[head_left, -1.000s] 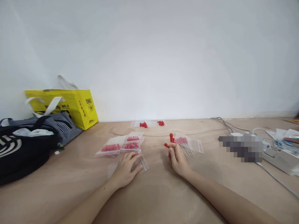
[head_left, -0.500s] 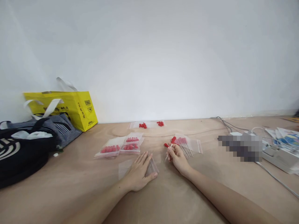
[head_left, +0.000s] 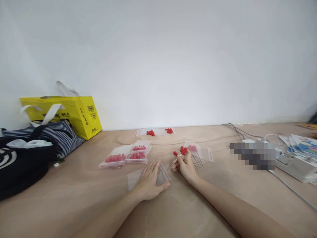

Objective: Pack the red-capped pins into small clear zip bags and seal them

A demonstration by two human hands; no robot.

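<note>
The right hand (head_left: pixel 186 167) has its fingers closed round a few droppers (head_left: pixel 183 151), thin stems slanting down toward the bag (head_left: pixel 163 175), which lies flat under the spread, open left hand (head_left: pixel 150 181). The droppers look light, with soft red bulbs and stiff, perhaps brittle stems, best pinched just below the bulb; the bag seems limp and slippery, best held by its edge. A fuller bag (head_left: pixel 206 154) crowds the right hand; packs (head_left: pixel 115 158) lie beyond the left.
</note>
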